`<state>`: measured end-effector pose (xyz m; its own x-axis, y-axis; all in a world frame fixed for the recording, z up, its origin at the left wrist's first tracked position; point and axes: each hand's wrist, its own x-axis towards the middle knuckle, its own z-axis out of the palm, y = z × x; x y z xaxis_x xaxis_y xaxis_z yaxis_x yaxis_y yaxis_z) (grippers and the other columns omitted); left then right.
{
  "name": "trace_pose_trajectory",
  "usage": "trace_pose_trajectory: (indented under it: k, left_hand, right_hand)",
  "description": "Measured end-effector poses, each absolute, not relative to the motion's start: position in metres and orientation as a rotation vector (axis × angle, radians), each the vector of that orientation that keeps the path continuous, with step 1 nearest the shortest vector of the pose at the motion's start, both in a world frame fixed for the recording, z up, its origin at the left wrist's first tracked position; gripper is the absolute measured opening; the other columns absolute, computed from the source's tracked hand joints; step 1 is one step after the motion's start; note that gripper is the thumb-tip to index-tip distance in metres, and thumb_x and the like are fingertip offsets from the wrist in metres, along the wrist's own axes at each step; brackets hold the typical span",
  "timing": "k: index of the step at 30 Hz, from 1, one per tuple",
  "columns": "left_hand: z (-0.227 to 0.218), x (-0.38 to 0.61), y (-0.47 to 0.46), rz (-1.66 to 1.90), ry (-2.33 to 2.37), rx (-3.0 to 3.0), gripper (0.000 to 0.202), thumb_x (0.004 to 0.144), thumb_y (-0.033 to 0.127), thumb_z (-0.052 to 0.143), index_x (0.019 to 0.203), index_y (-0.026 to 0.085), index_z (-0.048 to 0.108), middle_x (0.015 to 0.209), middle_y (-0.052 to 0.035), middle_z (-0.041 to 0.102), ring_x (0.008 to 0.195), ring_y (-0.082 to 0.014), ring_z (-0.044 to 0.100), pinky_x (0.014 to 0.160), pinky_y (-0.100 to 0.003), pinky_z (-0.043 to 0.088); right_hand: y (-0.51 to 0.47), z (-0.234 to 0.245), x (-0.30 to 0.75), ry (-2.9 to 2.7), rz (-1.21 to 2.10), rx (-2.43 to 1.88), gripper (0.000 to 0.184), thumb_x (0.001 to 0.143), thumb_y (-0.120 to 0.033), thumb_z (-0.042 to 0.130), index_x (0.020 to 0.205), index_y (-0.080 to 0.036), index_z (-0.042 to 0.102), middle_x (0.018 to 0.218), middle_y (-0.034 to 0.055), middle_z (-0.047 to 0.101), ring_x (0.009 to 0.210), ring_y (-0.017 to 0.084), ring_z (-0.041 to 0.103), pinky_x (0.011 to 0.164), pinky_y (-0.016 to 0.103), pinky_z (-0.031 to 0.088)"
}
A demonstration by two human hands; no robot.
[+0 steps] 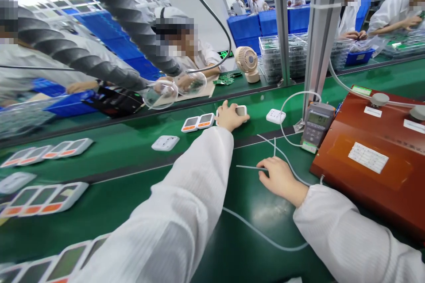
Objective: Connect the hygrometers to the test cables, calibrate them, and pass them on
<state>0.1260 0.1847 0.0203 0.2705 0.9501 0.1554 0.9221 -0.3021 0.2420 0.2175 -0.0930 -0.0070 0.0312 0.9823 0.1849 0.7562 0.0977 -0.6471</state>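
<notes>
My left hand reaches out over the far green belt and closes on a small white device with a screen. Just left of it lie two more white and orange devices side by side. My right hand rests on the near green surface with its fingers pinched round a thin white probe on a cable. The cable runs up toward a grey handheld meter.
A red-brown fixture box sits at the right. White plugs lie on the belt. Rows of devices line the left. Across the belt, people in white coats work near a small fan and blue bins.
</notes>
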Motion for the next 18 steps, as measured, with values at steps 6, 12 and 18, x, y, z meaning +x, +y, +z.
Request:
trace_pose_trajectory:
  k: [6, 12, 18]
  left_hand:
    - [-0.002, 0.111, 0.206, 0.407, 1.864, 2.355, 0.076, 0.082, 0.072, 0.051, 0.142, 0.026, 0.054, 0.165, -0.0197, 0.030, 0.150, -0.0409, 0.031, 0.116, -0.069, 0.021]
    - [0.002, 0.089, 0.191, 0.503, 1.700, 2.339, 0.077, 0.087, 0.057, 0.052, 0.148, 0.010, 0.045, 0.161, -0.0243, 0.034, 0.154, -0.0326, 0.027, 0.124, -0.046, 0.023]
    - [0.017, 0.027, 0.099, 0.698, 1.478, 2.442, 0.063, 0.086, 0.054, 0.051, 0.137, 0.016, 0.055, 0.157, -0.0163, 0.043, 0.151, -0.0274, 0.034, 0.124, -0.040, 0.030]
  right_hand:
    - [-0.092, -0.012, 0.217, -1.762, 0.437, -1.690, 0.023, 0.087, -0.011, 0.063, 0.107, -0.019, 0.071, 0.107, 0.0065, 0.072, 0.103, 0.024, 0.062, 0.095, 0.038, 0.052]
    - [-0.097, -0.015, 0.216, -1.646, 0.214, -1.827, 0.046, 0.084, -0.011, 0.063, 0.129, -0.018, 0.064, 0.140, 0.0161, 0.054, 0.134, 0.034, 0.045, 0.110, 0.052, 0.046]
    - [-0.100, -0.010, 0.214, -1.789, 0.325, -1.725, 0.052, 0.085, -0.003, 0.056, 0.135, -0.015, 0.059, 0.149, 0.0173, 0.047, 0.120, 0.026, 0.061, 0.103, 0.040, 0.052]
